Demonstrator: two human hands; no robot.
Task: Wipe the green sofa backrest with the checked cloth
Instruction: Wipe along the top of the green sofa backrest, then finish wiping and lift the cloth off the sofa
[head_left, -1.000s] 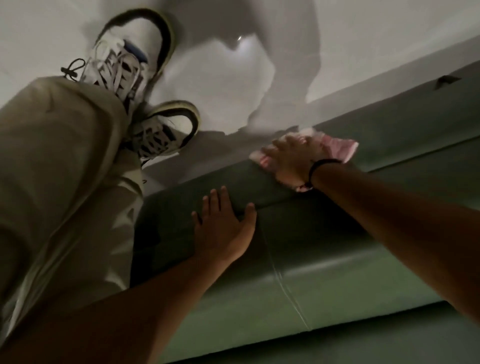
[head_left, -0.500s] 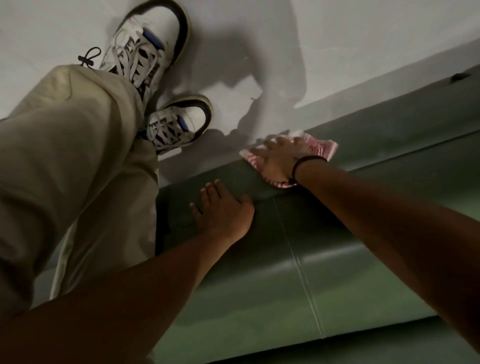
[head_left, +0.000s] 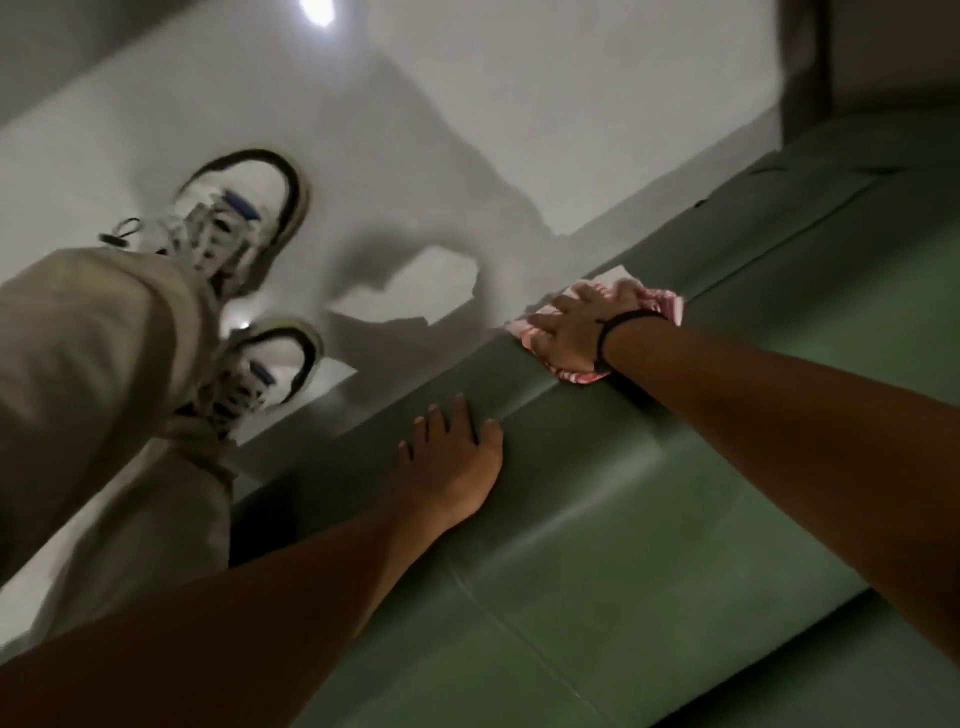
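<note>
The green sofa backrest (head_left: 613, 519) runs diagonally from lower left to upper right. A red-and-white checked cloth (head_left: 660, 304) lies on its top edge, mostly covered by my right hand (head_left: 576, 327), which presses flat on it with fingers spread; a black band circles that wrist. My left hand (head_left: 452, 457) rests palm down on the backrest a little nearer to me, fingers apart, holding nothing.
Behind the backrest is a pale glossy floor (head_left: 519, 104) with my shadow on it. My legs in beige trousers (head_left: 88, 374) and white sneakers (head_left: 244, 208) stand at the left. A dark vertical edge (head_left: 805, 62) rises at the top right.
The view has swung so the backrest looks steeper and more of its far end shows. My right hand and the cloth have shifted slightly along the top edge; my left hand stays planted.
</note>
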